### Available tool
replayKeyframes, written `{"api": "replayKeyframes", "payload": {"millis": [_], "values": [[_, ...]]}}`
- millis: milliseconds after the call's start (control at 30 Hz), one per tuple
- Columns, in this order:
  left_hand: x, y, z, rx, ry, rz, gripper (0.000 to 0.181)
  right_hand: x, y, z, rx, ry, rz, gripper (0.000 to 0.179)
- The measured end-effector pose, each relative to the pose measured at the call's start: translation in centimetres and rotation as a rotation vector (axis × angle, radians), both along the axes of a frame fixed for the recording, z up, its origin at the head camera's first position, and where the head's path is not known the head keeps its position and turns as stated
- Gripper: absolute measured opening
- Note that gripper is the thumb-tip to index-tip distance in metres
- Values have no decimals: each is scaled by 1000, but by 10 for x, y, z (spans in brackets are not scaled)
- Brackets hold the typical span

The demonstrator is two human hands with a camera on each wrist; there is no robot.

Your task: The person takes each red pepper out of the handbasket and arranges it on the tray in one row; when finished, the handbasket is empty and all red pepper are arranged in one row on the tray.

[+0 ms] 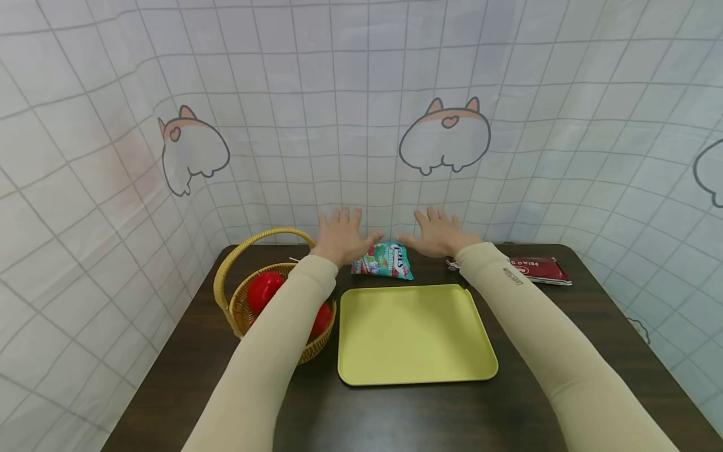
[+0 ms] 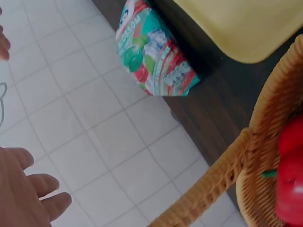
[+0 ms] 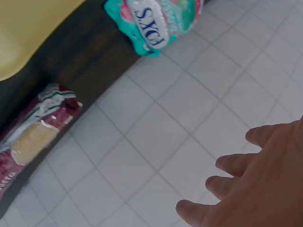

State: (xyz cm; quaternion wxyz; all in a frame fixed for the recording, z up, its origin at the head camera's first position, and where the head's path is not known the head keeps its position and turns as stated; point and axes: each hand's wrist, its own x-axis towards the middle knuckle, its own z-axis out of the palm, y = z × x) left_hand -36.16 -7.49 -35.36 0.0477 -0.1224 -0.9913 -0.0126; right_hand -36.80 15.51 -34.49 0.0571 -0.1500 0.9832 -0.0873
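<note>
Both hands reach out over the far side of the table with fingers spread, holding nothing. My left hand [image 1: 341,240] is raised near the basket's handle and overlaps the left part of a teal candy bag [image 1: 386,260] in the head view. To the right of that bag is my right hand [image 1: 437,234], its thumb pointing at it. The left wrist view shows the bag [image 2: 154,52] lying at the table's back edge, apart from the left fingers [image 2: 45,184]. In the right wrist view the right fingers [image 3: 227,163] also hang apart from the bag.
A yellow tray [image 1: 417,336] lies mid-table between the forearms. On its left, a wicker basket [image 1: 223,282] with a tall handle holds red peppers [image 1: 264,290], partly hidden by the left sleeve. A dark red packet [image 1: 540,270] lies at the back right, partly behind the right sleeve.
</note>
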Motion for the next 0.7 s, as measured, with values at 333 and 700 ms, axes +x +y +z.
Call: {"api": "replayKeyframes", "payload": {"millis": [333, 700], "values": [[17, 2, -26, 52, -36, -52, 92, 16, 12, -39, 47, 13, 34, 93], [57, -1, -55, 232, 30, -163, 78, 42, 7, -85, -4, -46, 119, 95]]}}
